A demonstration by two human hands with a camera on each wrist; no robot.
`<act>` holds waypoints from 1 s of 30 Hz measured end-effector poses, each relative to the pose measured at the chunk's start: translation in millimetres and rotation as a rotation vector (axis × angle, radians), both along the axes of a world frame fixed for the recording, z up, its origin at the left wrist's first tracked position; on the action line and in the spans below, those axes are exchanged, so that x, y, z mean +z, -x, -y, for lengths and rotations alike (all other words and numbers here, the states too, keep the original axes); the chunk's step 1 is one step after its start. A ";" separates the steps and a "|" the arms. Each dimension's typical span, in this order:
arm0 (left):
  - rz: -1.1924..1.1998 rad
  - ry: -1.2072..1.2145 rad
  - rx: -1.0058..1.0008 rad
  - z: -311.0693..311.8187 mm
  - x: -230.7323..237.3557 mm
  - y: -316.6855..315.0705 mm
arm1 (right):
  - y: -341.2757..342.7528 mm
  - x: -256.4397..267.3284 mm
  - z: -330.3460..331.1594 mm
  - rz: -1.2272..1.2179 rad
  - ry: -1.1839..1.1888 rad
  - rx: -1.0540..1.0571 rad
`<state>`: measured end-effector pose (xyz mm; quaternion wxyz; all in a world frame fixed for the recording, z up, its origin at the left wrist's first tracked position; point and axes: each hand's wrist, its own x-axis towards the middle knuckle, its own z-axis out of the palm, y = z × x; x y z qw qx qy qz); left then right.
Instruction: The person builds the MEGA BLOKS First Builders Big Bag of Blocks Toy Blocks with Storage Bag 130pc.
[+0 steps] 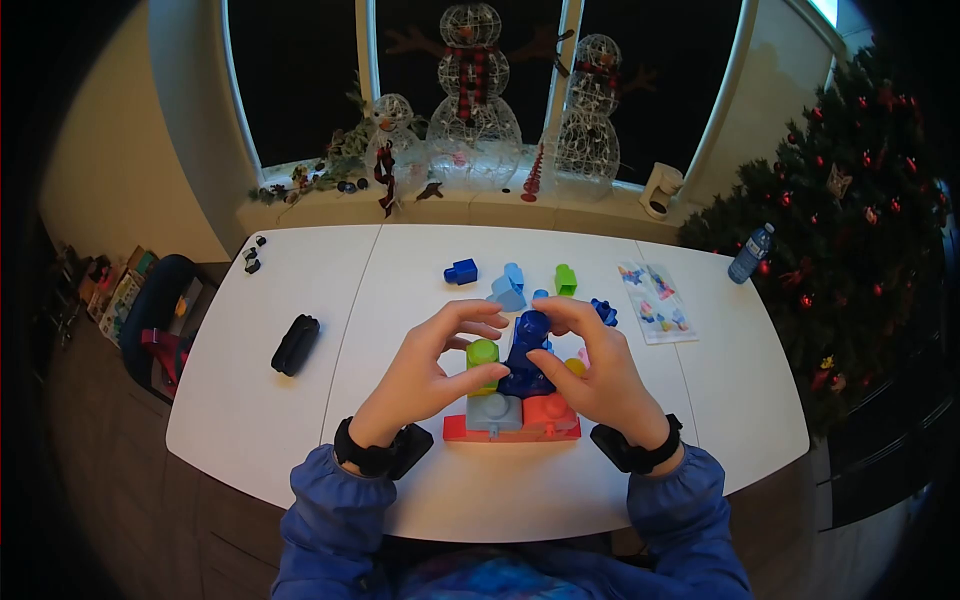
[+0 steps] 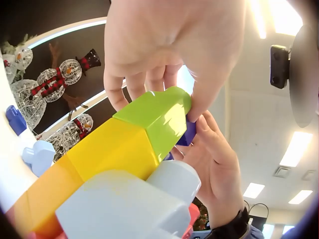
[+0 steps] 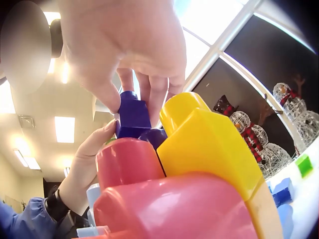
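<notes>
Several toy building blocks form a structure on a red base [image 1: 455,430], with a grey block [image 1: 494,412] and a coral block [image 1: 550,410] in front. My left hand [image 1: 425,365] curves round a lime green block [image 2: 154,117] that tops a yellow block [image 2: 112,149]; its thumb lies beside the dark blue piece. At the middle of the build stands a dark blue block [image 3: 134,117], pinched between the thumb and fingers of my right hand [image 1: 605,365]. Below that hand, a pink block [image 3: 129,162] and another yellow block [image 3: 209,144] show in the right wrist view.
Loose blocks lie beyond the build: a blue one [image 1: 461,272], a light blue one [image 1: 508,290] and a green one [image 1: 566,280]. An instruction sheet [image 1: 658,305] and a water bottle [image 1: 752,253] are at the right. A black case [image 1: 296,345] lies at the left.
</notes>
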<state>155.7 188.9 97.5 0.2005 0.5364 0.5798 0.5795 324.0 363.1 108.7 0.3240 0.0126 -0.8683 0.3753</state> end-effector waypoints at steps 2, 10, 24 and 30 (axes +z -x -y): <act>-0.078 0.028 0.035 8.4 -3.9 1.0 | -4.4 -6.6 -0.7 0.030 0.042 0.005; -0.120 0.144 0.021 16.5 -25.7 14.8 | -3.4 -18.4 4.6 0.059 -0.044 0.075; -0.198 0.082 -0.043 11.1 -27.9 37.0 | -17.6 -8.6 6.9 0.040 -0.158 -0.008; -0.331 0.190 0.295 -47.3 -58.6 109.8 | -46.4 -38.0 -10.2 0.045 -0.072 -0.159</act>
